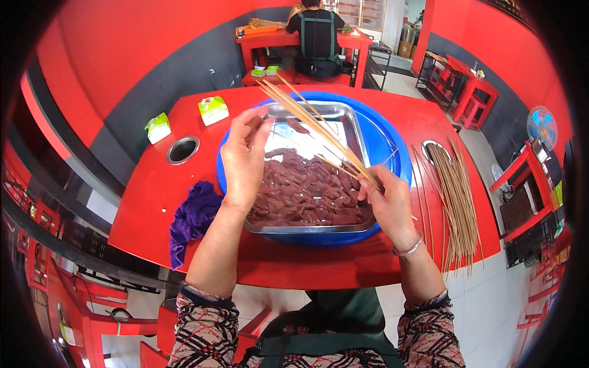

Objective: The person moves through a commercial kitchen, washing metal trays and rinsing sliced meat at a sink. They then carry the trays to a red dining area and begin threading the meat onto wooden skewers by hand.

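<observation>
A steel tray point(315, 228) of sliced dark red raw meat point(308, 193) rests on a round blue plastic basin or lid point(405, 156). My right hand point(389, 198), at the tray's right side, is closed on a bundle of thin wooden skewers point(322, 131) slanting up and left over the tray. My left hand point(246, 156) is raised over the tray's left side, thumb and fingers curled round a small dark piece of meat point(256, 122). Another meat piece point(298, 126) shows near the tray's far end, seemingly on a skewer. Many more skewers point(453, 207) lie in a pile at the right.
A purple cloth point(193, 216) lies left of the tray on the red table point(147, 202). Two green-and-white tissue packs point(213, 110) stand beyond a round metal-rimmed hole point(183, 150). A person point(317, 37) sits at a further red table, back turned. A fan point(541, 128) stands at the right.
</observation>
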Available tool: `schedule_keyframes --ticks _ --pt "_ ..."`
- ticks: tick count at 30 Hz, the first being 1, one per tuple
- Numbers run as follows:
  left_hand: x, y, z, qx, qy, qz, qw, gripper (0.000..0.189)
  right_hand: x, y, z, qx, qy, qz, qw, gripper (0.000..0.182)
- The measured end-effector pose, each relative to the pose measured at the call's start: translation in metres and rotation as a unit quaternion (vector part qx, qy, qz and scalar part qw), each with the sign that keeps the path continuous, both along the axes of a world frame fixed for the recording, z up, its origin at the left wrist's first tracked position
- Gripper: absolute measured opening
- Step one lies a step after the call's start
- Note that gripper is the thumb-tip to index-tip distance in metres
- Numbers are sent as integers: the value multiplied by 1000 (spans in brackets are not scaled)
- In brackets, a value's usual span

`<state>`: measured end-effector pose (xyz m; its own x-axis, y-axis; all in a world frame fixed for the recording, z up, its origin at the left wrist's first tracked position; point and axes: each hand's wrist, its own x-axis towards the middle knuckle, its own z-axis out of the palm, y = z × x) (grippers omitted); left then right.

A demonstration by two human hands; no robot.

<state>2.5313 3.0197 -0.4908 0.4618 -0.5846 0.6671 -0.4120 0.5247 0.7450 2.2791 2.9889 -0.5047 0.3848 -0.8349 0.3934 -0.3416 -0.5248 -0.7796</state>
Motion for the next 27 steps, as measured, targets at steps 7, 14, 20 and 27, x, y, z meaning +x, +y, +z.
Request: schedule_keyframes --ticks 7,14,20,27 --pt "14 7 4 -52 313 -183 930 30 0 2 1 -24 -7 12 1000 7" --pt "12 6 2 -14 314 -184 931 22 1 3 1 -24 12 11 1000 8" --pt "8 5 5 30 306 -169 936 24 -2 -1 -3 -30 14 15 999 12" --pt "11 9 9 68 313 -199 926 28 3 2 -3 -42 7 18 999 10"
